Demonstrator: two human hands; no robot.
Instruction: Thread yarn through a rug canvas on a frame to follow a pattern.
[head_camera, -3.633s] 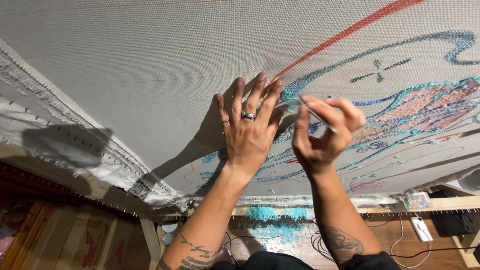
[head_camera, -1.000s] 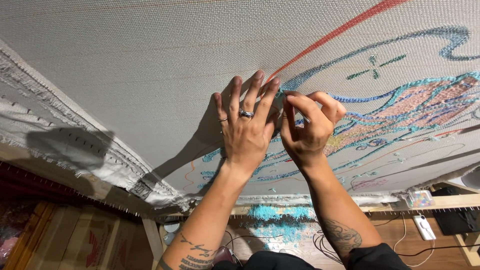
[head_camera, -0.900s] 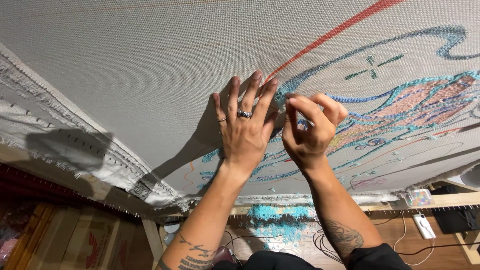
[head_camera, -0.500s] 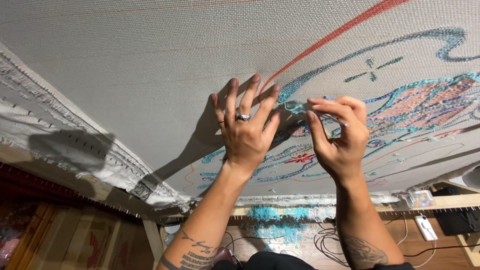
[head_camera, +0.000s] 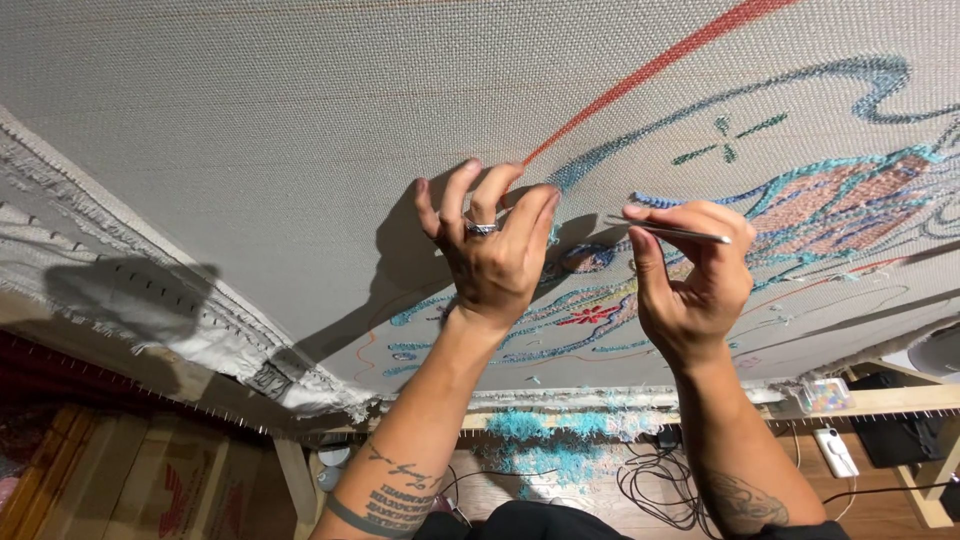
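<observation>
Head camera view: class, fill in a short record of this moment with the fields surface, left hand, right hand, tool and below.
surface: stretched grey canvas with blue and red tufted lines
left hand: left hand pressed flat on the canvas, ring on one finger
right hand: right hand pinching a tool
tool: thin metal tweezers, held level
below: blue yarn scraps, black cables

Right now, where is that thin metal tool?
In the head view, right of centre, the thin metal tool is pinched in the right hand, lying level in front of the stretched cloth, just right of the left hand.
</observation>
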